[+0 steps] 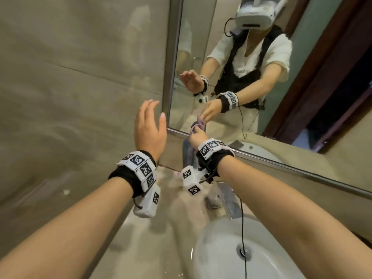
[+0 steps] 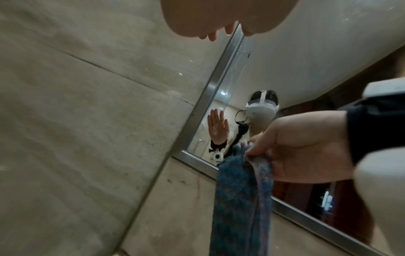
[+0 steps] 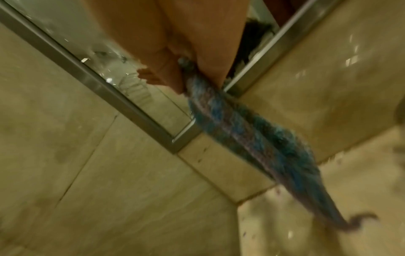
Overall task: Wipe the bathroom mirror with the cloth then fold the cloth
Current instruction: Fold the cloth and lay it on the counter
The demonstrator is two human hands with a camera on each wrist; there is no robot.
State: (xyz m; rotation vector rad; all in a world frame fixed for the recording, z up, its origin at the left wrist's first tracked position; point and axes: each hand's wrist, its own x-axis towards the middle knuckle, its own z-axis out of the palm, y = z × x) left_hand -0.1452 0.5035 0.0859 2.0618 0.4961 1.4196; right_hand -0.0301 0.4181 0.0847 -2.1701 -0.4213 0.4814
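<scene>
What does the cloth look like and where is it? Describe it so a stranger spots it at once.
Find the metal-framed mirror above the white sink, then go to its lower left corner. There the right hand pinches the cloth by its top, so it hangs in a narrow bunch before the beige wall. Its fuzzy blue-and-lilac weave is the only coloured fabric there.

- Head camera looks forward and down from above both forearms, facing the steel-framed wall mirror (image 1: 261, 87) at 1 o'clock.
- Left wrist camera looks up, close.
- Right wrist camera looks down.
- All share the mirror's lower-left corner.
</scene>
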